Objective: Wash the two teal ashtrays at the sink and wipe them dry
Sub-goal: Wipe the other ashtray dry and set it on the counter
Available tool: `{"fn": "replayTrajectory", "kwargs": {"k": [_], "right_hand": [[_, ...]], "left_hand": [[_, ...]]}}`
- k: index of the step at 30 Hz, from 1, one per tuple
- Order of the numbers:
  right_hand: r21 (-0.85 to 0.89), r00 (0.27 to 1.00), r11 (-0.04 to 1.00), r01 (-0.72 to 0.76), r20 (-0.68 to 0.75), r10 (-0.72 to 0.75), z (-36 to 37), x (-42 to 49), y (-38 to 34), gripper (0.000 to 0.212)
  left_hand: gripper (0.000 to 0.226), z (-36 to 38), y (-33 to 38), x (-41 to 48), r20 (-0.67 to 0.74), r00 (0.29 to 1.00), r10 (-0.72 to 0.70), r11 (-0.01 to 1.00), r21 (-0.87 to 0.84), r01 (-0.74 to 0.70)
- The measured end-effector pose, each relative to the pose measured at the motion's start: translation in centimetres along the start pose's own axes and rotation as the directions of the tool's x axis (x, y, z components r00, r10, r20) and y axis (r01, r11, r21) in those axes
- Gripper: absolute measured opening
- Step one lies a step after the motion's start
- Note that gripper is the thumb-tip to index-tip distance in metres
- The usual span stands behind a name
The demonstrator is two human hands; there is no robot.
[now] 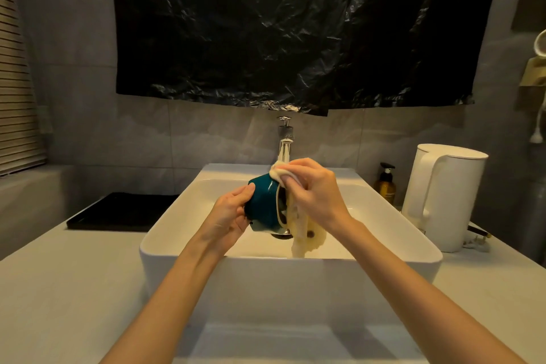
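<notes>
Left hand [229,213] gripping 1 teal ashtray [263,204] tipped on its side above white sink [165,233], right hand [313,192] pinching pale cloth [298,224] against its rim, faucet [285,139] behind, white kettle [443,195] right

One teal ashtray [263,201] in view: glossy glazed body, pale cream rim, tipped on its side with the opening facing right, held clear above the basin of the white sink [165,230]. A pale yellow cloth [307,238] lies over its upper rim and across the opening, loose end hanging below.
</notes>
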State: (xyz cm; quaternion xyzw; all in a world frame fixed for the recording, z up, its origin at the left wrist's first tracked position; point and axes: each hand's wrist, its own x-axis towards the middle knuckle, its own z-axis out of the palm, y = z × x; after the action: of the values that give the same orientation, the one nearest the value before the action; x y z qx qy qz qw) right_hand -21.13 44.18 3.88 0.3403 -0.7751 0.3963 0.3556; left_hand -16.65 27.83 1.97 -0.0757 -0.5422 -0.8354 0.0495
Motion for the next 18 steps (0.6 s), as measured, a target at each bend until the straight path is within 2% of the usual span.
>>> {"fn": "replayTrajectory", "kwargs": {"k": [2,5,6,7,10,12,18], "right_hand": [[-0.021,0.997,0.997,0.080,0.016,-0.079,0.2,-0.3,-0.3,0.023],[-0.022,0.939,0.947,0.319,0.145,-0.313,0.4,-2.1,-0.7,0.019],[-0.038,0.931,0.941,0.337,0.161,-0.327,0.4,-2.1,-0.6,0.019],[-0.051,0.947,0.953,0.300,0.139,-0.291,0.4,-1.6,-0.5,0.020],[0.024,0.998,0.998,0.061,0.017,-0.061,0.1,0.1,-0.2,0.021],[0.073,0.999,0.997,-0.008,0.031,0.005,0.3,0.4,0.1,0.022],[0.080,0.979,0.977,-0.197,0.072,0.192,0.6,-0.2,1.2,0.023]], "left_hand": [[0.023,-0.2,-0.1,0.2,0.000,1.000,0.005,1.000,-0.018,-0.005],[0.022,-0.2,-0.1,0.3,0.015,1.000,0.020,1.000,-0.006,-0.020],[0.022,-0.1,-0.1,0.3,0.021,1.000,0.022,1.000,0.004,-0.022],[0.022,-0.1,-0.2,0.2,0.025,0.999,0.022,1.000,0.005,-0.022],[0.023,0.0,-0.1,0.1,0.025,1.000,0.019,0.999,-0.032,-0.018],[0.025,-0.1,0.0,0.1,0.011,1.000,0.022,0.998,-0.058,-0.021],[0.025,-0.3,0.1,0.0,-0.001,1.000,0.000,0.996,-0.092,-0.001]]}}
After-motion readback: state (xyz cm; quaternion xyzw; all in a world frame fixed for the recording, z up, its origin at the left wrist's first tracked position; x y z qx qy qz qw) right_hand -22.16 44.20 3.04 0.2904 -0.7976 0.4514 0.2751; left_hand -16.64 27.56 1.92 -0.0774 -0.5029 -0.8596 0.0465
